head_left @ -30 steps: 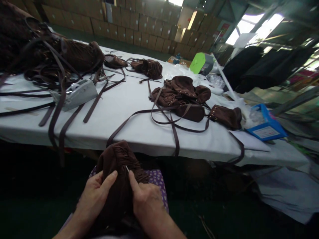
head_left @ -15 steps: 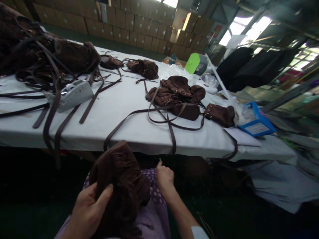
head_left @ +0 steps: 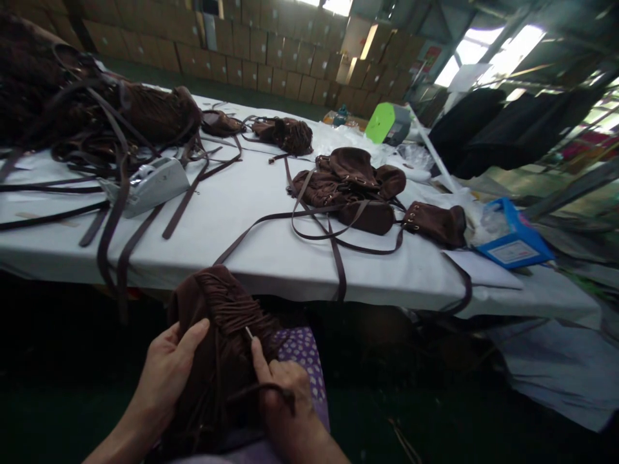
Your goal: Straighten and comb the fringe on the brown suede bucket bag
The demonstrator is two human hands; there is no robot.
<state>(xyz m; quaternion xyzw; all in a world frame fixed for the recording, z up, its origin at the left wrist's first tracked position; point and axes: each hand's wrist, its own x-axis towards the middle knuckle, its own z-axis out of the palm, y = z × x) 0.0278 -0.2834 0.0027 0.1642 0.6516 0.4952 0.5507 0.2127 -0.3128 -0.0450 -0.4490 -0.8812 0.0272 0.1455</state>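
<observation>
One brown bag [head_left: 193, 303]: held near the front edge of the white-covered table [head_left: 232, 200], over purple patterned cloth [head_left: 302, 354]; I read its long axis as running from 12 o'clock, toward the table, to 6, and I take my bearings from its middle.
Fringe [head_left: 235, 306]: thin strips on the bag's upper right, at 1 o'clock, trailing off toward 3.
Left hand [head_left: 167, 361]: at 9 o'clock, gripping the bag's left side, thumb on the smooth face; the fingers' hold underneath is hidden from me.
Right hand [head_left: 285, 386]: at 4 o'clock, closed around a slim pale tool [head_left: 249, 332], index finger laid along it; I cannot see the handle end.
Tool to fringe: from the right hand, the fringe lies toward 11, and the tool points that same way with its tip at the strips. I judge the right hand nearer by way of that tip. Whether the tip passes under a strip, I cannot tell.
Dark strip [head_left: 261, 388]: crosses over the right hand.
Table top: a grey dispenser-like object [head_left: 162, 187] at 11, a cluster of brown bags [head_left: 351, 167] toward 1, a blue box [head_left: 515, 243] between 2 and 3.
Far wall: stacked cartons [head_left: 242, 38] at 12.
</observation>
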